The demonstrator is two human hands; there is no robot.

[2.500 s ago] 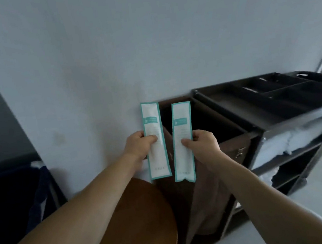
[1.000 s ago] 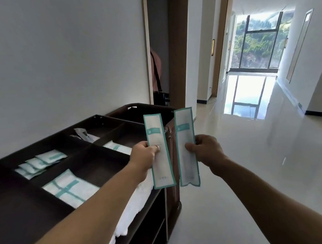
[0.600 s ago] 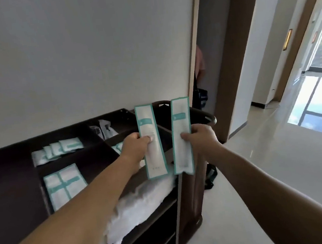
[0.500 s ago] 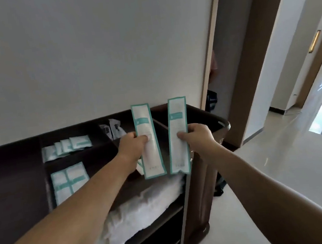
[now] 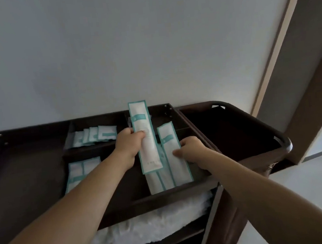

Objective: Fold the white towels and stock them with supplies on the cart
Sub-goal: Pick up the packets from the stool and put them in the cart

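My left hand [image 5: 127,145] grips a long white packet with teal edging [image 5: 144,136], held upright over the dark cart's top tray [image 5: 175,192]. My right hand [image 5: 191,150] pinches a second long packet [image 5: 172,150] and holds it low in the tray's right front compartment, on top of similar packets [image 5: 157,181] lying there. White towels [image 5: 149,228] lie on the shelf under the tray.
Small teal-and-white sachets [image 5: 94,135] fill a rear compartment, and flat square packets [image 5: 80,172] lie in the front left one. A dark bag frame [image 5: 258,130] hangs at the cart's right end. A grey wall stands behind; a door frame [image 5: 280,42] rises at right.
The view turned down onto the cart. My right hand lowered its packet into the right front compartment. My left hand came over the tray with its packet still upright.
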